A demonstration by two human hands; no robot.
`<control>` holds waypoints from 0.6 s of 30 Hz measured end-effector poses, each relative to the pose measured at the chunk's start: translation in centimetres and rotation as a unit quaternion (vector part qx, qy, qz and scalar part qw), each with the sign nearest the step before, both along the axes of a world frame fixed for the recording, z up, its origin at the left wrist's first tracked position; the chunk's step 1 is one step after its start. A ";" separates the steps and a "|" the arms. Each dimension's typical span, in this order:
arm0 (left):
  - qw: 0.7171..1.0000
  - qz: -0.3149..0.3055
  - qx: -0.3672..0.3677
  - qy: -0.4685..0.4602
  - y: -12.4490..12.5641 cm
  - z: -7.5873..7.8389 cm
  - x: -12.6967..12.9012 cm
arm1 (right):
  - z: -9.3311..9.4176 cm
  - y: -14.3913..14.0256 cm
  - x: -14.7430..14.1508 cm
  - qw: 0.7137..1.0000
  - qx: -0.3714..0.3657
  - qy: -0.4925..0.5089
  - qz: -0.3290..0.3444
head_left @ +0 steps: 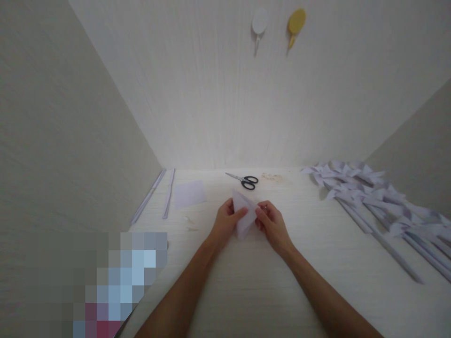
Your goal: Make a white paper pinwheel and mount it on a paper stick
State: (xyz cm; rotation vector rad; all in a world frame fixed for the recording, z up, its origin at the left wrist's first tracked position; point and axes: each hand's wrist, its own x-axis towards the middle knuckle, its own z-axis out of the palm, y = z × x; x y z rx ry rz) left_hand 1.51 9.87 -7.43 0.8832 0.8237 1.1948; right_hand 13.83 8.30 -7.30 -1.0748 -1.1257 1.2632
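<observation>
A folded piece of white paper (243, 216) is held up between both hands above the white table. My left hand (227, 220) pinches its left side, thumb lying across the front. At the right edge, my right hand (271, 220) grips the paper between thumb and fingers. Just beyond the hands lie scissors (243, 180) with black handles, blades pointing left. A flat square sheet of white paper (189, 194) rests to the left of my left hand, with small white scraps (190, 224) nearer to me.
Several paper pinwheels (338, 183) on rolled paper sticks (391, 253) are heaped at the right. Loose paper sticks (169, 193) lie by the left wall. Brown crumbs (273, 177) are near the back wall, where a white hook (260, 23) and a yellow hook (296, 22) hang.
</observation>
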 end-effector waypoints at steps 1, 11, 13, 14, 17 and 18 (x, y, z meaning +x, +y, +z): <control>1.000 -0.004 0.005 0.018 0.0 0.0 0.0 | 0.1 0.0 0.0 1.000 -0.003 -0.023 0.005; 0.989 0.031 0.040 0.136 -0.2 -0.3 0.0 | 0.5 -0.2 0.0 0.990 0.001 -0.123 0.062; 0.987 0.039 0.046 0.148 -0.2 -0.4 0.0 | 0.4 -0.2 0.0 0.988 0.001 -0.143 0.066; 0.986 0.042 0.046 0.152 -0.3 -0.5 0.0 | 0.3 -0.2 0.0 0.987 0.001 -0.147 0.070; 0.988 0.034 0.038 0.148 -0.3 -0.5 0.1 | 0.2 -0.2 0.1 0.986 0.004 -0.142 0.090; 0.989 0.028 0.036 0.141 -0.3 -0.4 0.1 | 0.2 -0.2 0.1 0.986 0.003 -0.137 0.097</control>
